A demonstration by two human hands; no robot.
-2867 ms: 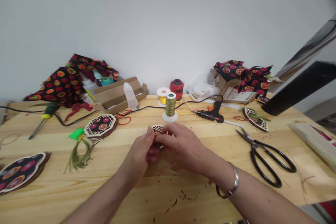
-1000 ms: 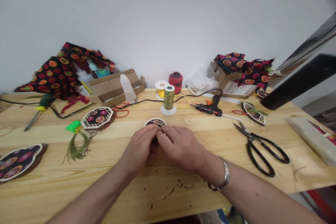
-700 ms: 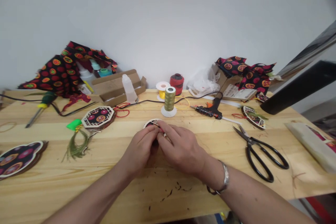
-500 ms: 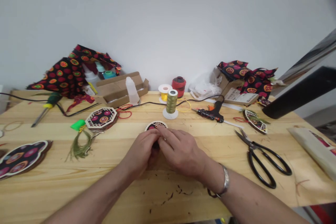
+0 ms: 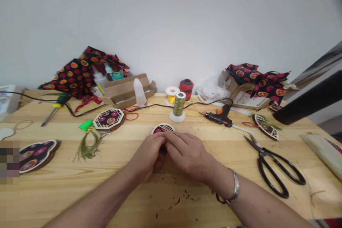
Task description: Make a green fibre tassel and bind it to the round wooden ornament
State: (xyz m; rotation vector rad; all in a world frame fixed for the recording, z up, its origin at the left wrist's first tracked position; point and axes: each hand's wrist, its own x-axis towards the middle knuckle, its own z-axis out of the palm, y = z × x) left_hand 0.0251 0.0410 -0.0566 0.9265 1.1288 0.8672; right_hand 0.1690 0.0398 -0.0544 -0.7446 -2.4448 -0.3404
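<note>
Both hands close around a small ornament [image 5: 163,128] with a pale cut-out lattice rim and dark patterned fabric; only its far edge shows beyond my fingers. My left hand [image 5: 146,154] grips it from the left, fingers curled under. Over the near part, my right hand [image 5: 189,154] presses with its fingers bent, touching the left fingertips. The fingers hide most of the piece. Just behind stands an olive thread spool [image 5: 179,104]. To the left lie an octagonal fabric ornament [image 5: 109,119] and an olive tassel [image 5: 89,145] with a bright green piece [image 5: 85,125].
Black-handled scissors [image 5: 269,164] lie partly open at right. Behind them are a glue gun [image 5: 220,117] and a fan-shaped ornament [image 5: 265,127]. A screwdriver [image 5: 56,108], an open cardboard box [image 5: 128,91], a white bottle [image 5: 139,93] and patterned cloth [image 5: 72,73] stand at left.
The view has swung slightly left, so the things on the table appear further right. Both hands keep their hold on the ornament, almost unmoved.
</note>
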